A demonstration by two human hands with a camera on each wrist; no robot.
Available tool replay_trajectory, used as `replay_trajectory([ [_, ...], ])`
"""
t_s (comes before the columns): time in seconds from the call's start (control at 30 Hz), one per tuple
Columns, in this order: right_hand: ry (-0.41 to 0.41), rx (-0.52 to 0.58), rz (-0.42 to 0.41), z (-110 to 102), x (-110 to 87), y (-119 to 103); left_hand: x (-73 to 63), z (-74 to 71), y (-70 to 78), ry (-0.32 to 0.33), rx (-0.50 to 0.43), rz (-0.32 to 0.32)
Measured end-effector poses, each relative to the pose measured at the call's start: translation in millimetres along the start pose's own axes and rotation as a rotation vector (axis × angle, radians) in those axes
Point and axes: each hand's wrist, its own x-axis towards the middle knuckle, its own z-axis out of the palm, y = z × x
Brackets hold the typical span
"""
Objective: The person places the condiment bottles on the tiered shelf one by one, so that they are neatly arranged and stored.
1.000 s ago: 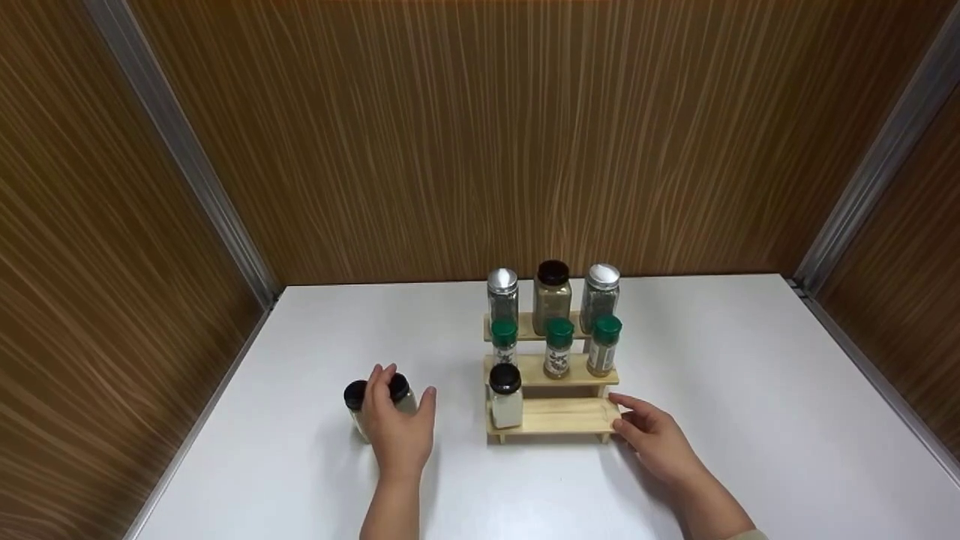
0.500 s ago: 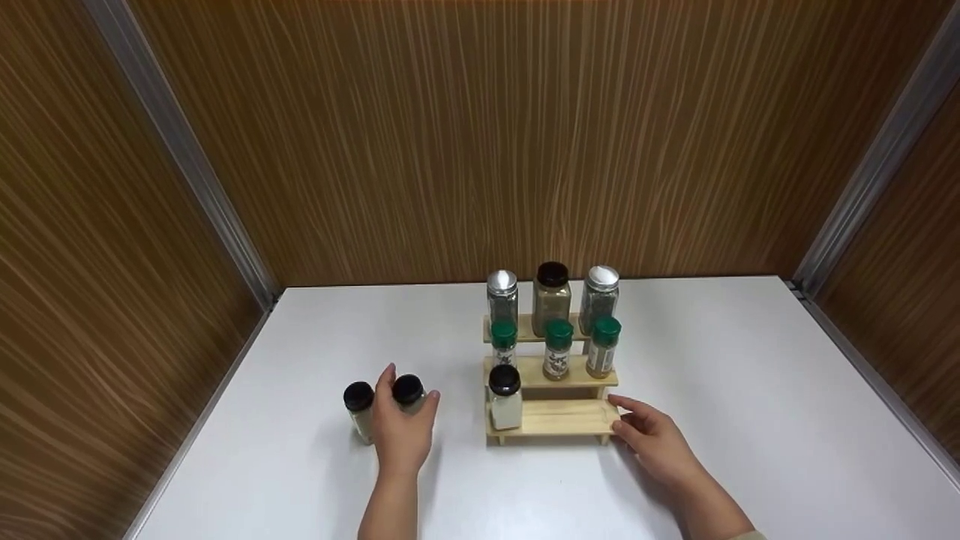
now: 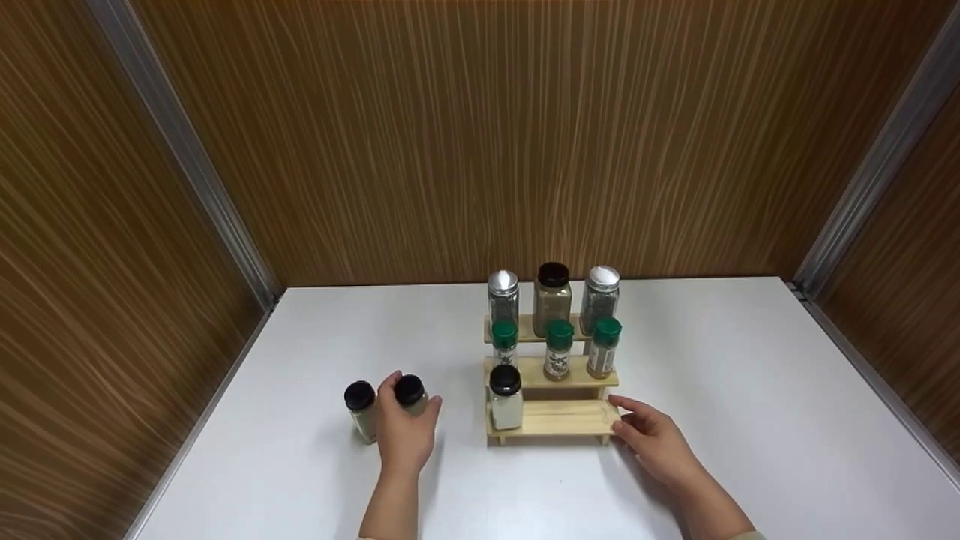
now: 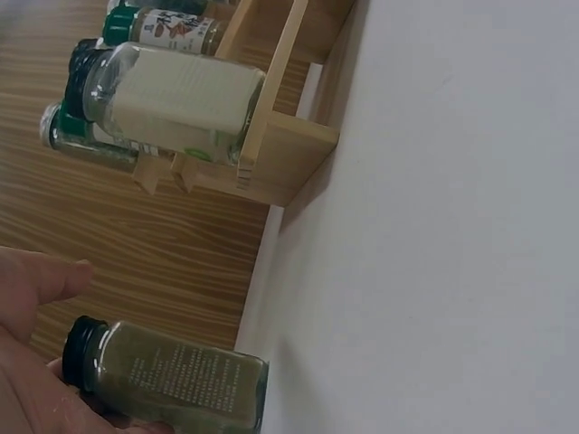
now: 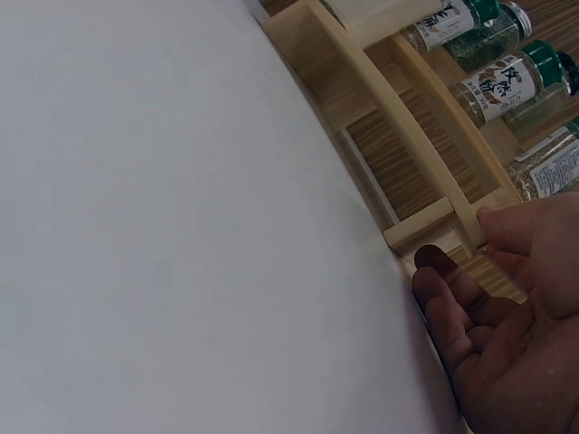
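Around a black-capped spice jar [image 3: 411, 391] on the white table is my left hand [image 3: 405, 439]. In the left wrist view its fingers touch the side of this greenish-brown jar [image 4: 176, 378], while the thumb stands apart from it. Just left of the hand stands a second black-capped jar [image 3: 363, 411]. My right hand [image 3: 658, 444] holds the right end of the lowest shelf of a three-tier wooden spice rack [image 3: 566, 416], with thumb and finger on the shelf end. A black-capped jar of pale powder [image 3: 507, 409] stands at that shelf's left end.
Three green-capped bottles, one of them a bottle [image 3: 557, 351] in the centre, stand on the middle shelf. The top shelf holds two silver-capped jars and a black-capped jar [image 3: 553, 300]. Wood-grain panels [image 3: 480, 135] enclose the table [image 3: 735, 360] behind and at both sides.
My left hand has lowered around the right-hand loose jar, which has shifted slightly right, away from the other jar. My right hand has stayed on the rack.
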Motion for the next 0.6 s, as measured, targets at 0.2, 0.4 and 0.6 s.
replay_trajectory([
  [0.2,-0.001,0.001,-0.008,-1,-0.4,-1,-0.8,2.7,-3.0,0.033,0.031,0.039],
  [0.4,-0.004,0.026,-0.009,-2,-1.5,-2,-0.2,4.8,-6.2,0.037,0.019,0.034],
  [0.6,-0.029,0.025,-0.020,-2,-2.8,-2,-0.7,7.0,-10.8,0.056,0.022,0.050],
])
